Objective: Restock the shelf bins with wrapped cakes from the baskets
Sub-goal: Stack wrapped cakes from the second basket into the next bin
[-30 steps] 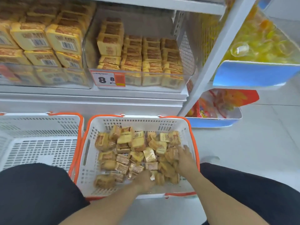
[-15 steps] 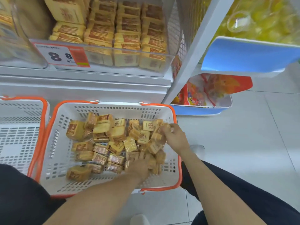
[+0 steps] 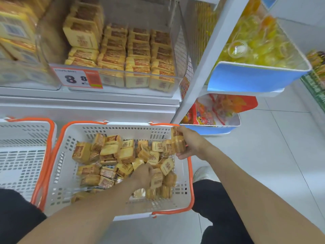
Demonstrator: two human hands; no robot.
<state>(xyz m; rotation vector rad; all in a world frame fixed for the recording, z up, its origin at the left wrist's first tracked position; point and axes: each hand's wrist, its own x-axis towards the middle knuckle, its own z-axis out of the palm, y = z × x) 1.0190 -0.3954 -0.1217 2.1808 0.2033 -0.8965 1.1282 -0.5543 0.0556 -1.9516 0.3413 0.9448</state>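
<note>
Beside my basket (image 3: 184, 194) on the left sits a second white basket (image 3: 22, 155) with the same orange rim. To the right a slanted white post (image 3: 211, 55) separates the shelf from blue-fronted trays of yellow jelly cups (image 3: 255, 41) and bagged sweets (image 3: 211, 111).

The wrapped cakes (image 3: 109, 155) are small yellow-brown blocks in clear film with red-brown print, heaped loosely in the basket. The same kind stands in neat rows in the clear shelf bin (image 3: 172, 83) above, behind a price tag (image 3: 77, 79).

My right hand (image 3: 191, 143) grips a stack of cakes (image 3: 177, 140), now raised to the basket's far right corner, higher than half a second ago. My left hand (image 3: 142, 176) has stayed low in the heap, fingers curled around a cake (image 3: 156, 180).
</note>
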